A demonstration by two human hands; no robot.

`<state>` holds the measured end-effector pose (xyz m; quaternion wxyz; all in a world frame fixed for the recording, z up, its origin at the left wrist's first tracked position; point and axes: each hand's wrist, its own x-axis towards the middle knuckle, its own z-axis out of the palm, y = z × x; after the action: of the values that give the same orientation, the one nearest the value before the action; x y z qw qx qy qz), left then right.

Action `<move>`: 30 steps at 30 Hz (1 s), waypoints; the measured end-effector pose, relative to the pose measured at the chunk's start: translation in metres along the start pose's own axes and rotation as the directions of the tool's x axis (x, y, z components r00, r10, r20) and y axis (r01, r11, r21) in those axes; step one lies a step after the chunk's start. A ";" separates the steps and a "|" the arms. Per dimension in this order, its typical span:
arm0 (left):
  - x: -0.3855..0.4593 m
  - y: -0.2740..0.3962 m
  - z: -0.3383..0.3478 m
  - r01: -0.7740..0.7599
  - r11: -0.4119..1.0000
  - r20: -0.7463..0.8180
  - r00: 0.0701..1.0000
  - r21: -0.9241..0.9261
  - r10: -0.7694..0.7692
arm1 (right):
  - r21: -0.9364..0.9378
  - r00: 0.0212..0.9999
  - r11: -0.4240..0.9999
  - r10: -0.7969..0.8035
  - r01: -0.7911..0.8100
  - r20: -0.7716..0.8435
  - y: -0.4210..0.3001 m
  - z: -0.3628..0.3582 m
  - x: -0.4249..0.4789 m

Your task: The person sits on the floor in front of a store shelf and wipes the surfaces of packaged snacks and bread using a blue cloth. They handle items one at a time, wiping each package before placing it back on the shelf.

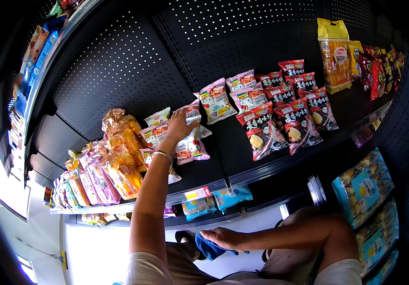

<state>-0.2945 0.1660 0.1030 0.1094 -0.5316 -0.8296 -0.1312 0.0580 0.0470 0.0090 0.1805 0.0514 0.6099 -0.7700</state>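
My left hand [180, 125] reaches onto the black metal shelf and rests on a pink snack bag [192, 109] with cartoon pictures. Its fingers are partly hidden, so a firm hold cannot be told. Another pink bag [190, 148] lies just below the hand, and one more pink and yellow bag [217, 101] leans to its right. A silver bangle [164, 156] is on that wrist. My right hand [224, 238] is low before my body, closed on a dark blue cloth [209, 248].
Black and red snack bags [263, 133] stand in rows to the right, beside a tall yellow bread bag [336, 58]. Orange bread bags [120, 172] crowd the left. The shelf's front edge [261, 178] carries a price label [197, 193]. Blue packs [364, 188] are at the lower right.
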 end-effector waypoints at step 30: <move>-0.183 0.086 -0.149 -0.421 0.883 -0.317 0.883 -0.208 0.346 | 0.258 0.633 0.826 -0.146 0.501 -0.760 -0.037 -0.103 0.014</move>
<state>-0.1342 -0.0057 0.1935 0.1717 -0.6732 -0.6581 -0.2902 0.0176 0.1496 0.0135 -0.2320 0.2711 0.4355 -0.8264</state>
